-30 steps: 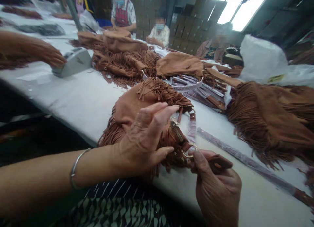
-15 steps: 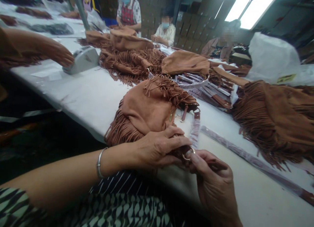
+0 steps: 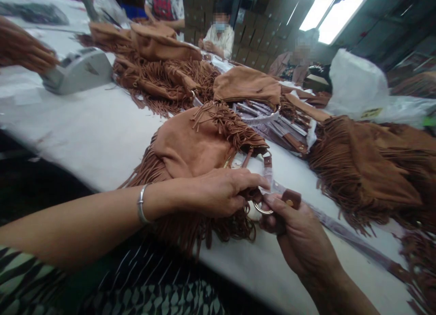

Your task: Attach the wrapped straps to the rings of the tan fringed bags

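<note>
White desk point(image 3: 91, 133): flat, smooth, dull surface, running obliquely across the view. Heap of fringed bags point(image 3: 163, 47) toward the far side: soft brown suede-like panels, rounded tops, tangled strips. Another fringed bag point(image 3: 374, 165) at the right: matte, slumped, long thin strands along its edge. Brown bag point(image 3: 190, 147) in front of the person, near edge of the desk: nappy suede-like body, creased and bulging, fringe fanning at its left and hanging below; a gold-toned zipper shows in part. Plastic bag point(image 3: 357, 79) behind, at right: translucent white, puffed and crumpled. Long strap point(image 3: 361, 247) lying flat along the desk, just beyond the right hand: narrow, wrapped in glossy clear film. Grey device point(image 3: 85, 70) at left: hard, sloped, rounded casing; a co-worker's hand point(image 3: 27, 47) at its left end. Left hand point(image 3: 218, 192): palm down, grip closed on the brown bag's near end, forefinger reaching toward the right hand. Right hand point(image 3: 299, 228): grip clamped, thumb against fingers, on a leather tab point(image 3: 295, 198), smooth, dark brown, square-ended. Bracelet point(image 3: 141, 204) on the left wrist: silvery, thin band. Metal ring point(image 3: 263, 211) between the hands: round, polished, partly covered. Stud point(image 3: 289, 203) on the tab: small, round, gold-toned.
</note>
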The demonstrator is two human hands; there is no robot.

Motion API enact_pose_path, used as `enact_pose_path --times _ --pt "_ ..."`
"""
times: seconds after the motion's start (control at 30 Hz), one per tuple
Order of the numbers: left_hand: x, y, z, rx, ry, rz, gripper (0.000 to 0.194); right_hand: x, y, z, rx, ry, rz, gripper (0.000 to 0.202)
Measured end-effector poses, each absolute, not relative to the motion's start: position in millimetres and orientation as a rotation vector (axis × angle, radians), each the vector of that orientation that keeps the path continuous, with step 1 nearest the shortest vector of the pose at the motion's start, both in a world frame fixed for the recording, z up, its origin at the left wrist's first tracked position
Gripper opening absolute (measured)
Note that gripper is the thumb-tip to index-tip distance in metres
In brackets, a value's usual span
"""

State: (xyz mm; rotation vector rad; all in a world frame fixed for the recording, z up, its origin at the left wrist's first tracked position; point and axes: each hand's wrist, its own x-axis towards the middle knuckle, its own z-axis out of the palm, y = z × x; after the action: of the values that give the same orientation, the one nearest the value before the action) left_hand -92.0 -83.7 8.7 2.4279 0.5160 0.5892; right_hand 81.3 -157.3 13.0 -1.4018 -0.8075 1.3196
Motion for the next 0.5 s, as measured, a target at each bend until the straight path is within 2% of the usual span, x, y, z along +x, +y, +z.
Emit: enact_pose_path --times 0.13,0.27,0.5 --pt "-89 -69 20 2.676 0.572 0.461 0.026 83 -145 7 -1.427 -0.944 1.241 0.023" --pt "-84 -53 25 2.964 0.511 0.498 0.041 93 -134 6 -1.46 -1.168 1.244 0.028" --pt "-61 -45 -4 2.761 0.535 0.492 0.051 104 -127 -4 -1.494 -1.153 1.228 0.032"
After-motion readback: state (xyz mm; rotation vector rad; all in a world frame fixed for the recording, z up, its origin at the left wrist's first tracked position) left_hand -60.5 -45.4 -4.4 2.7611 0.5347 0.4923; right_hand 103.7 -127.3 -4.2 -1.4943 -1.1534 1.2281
